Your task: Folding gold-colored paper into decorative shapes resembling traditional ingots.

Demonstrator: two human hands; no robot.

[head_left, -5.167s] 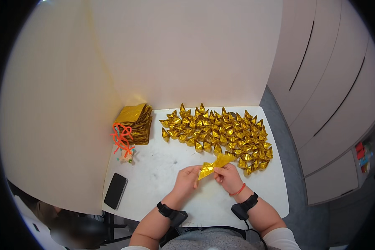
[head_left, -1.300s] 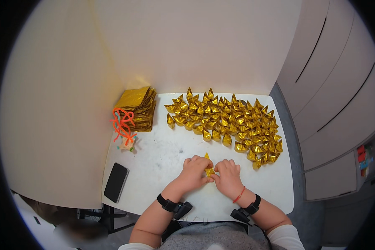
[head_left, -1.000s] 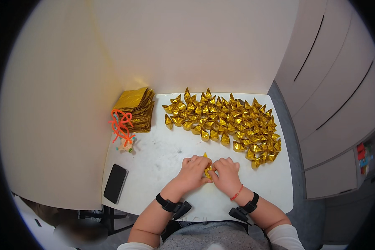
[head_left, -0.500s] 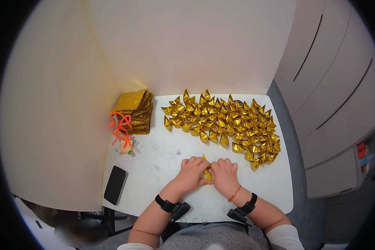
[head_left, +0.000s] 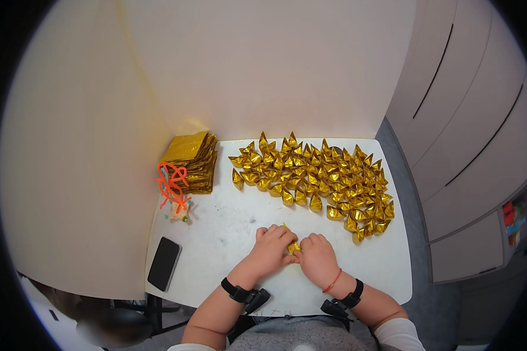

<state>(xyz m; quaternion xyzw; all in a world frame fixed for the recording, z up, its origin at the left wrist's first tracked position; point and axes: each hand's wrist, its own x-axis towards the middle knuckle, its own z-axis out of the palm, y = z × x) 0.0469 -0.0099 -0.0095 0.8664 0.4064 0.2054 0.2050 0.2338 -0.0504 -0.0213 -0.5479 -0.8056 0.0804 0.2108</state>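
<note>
Between my two hands, low over the front middle of the table, is a piece of gold foil paper (head_left: 294, 247), partly folded and mostly covered by fingers. My left hand (head_left: 271, 248) grips its left side, thumb toward the near end. From the right, my right hand (head_left: 317, 257) pinches the paper with its fingers curled in. Beyond my hands stand many folded gold paper ingots (head_left: 316, 202), boat-shaped with pointed ends, packed close together across the back and right of the table.
A stack of gold foil sheets (head_left: 187, 146) stands at the back left. In front of it lie orange twisted pipe cleaners (head_left: 171, 178) and a small pale ornament (head_left: 180, 212). A black phone (head_left: 164, 264) rests near the left edge of the white table (head_left: 216, 234). Panels (head_left: 263, 70) wall the back and left.
Both hands stay on the gold paper. My right hand has turned and shifted slightly nearer, and the paper's visible part looks shorter and more bunched. The whole view has shifted a little.
</note>
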